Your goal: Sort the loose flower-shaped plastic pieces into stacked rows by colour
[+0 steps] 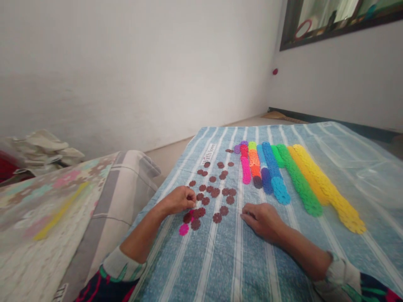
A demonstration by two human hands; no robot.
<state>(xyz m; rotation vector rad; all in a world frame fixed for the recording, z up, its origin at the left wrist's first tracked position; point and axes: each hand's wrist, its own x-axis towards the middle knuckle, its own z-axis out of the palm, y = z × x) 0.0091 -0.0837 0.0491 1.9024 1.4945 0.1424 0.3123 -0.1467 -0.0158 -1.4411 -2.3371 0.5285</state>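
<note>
My left hand (181, 199) is closed in a pinch at the left side of a spread of loose brown flower-shaped discs (215, 192); whatever its fingertips hold is hidden. A bright pink disc (184, 229) lies just below it, and another pink one is partly covered by brown discs. To the right of the spread, my right hand (260, 219) rests low over the striped cloth (226, 256), fingers curled inward. Its palm is turned away, so its contents cannot be seen.
Overlapping rows of coloured discs run along the right: pink (245, 170), orange (254, 158), blue (271, 161), green (299, 184) and yellow (330, 191). Clear plastic (374, 176) lies beyond them. A cloth-covered surface (103, 214) with a yellow strip (61, 212) stands left; a wall is behind.
</note>
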